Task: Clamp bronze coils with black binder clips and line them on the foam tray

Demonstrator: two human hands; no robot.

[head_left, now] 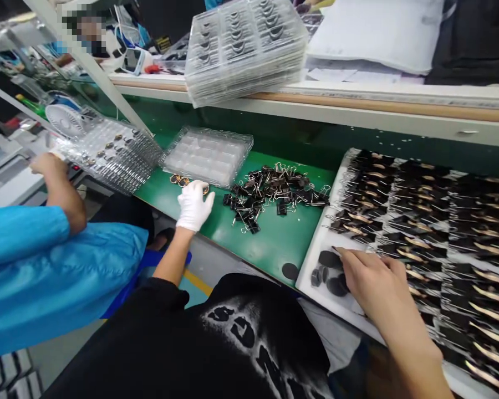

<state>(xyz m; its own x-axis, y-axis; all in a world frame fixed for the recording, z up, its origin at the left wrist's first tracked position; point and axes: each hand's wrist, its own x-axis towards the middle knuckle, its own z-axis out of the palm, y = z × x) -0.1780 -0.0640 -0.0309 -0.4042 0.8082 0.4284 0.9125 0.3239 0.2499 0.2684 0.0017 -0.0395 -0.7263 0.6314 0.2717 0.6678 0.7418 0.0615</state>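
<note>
My left hand (194,209), in a white glove, reaches down at the near edge of the green bench. Its fingers are bent around a small gold-rimmed round piece (205,189), partly hidden by the glove. More gold-rimmed round pieces (178,180) lie in a row just left of it. Bare and curled, my right hand (370,277) is over the near left corner of a white foam tray (316,255). Several black discs (329,259) lie beside its fingers. Its fingertips are turned down, and what they hold, if anything, is hidden.
Loose black binder clips (270,191) are heaped mid-bench. Rows of clipped curved pieces (419,244) fill the foam tray. A clear plastic tray (208,155) and stacked trays (120,155) stand left. More clear trays (245,50) overhang the shelf (357,111). A blue-clad co-worker (58,266) sits left.
</note>
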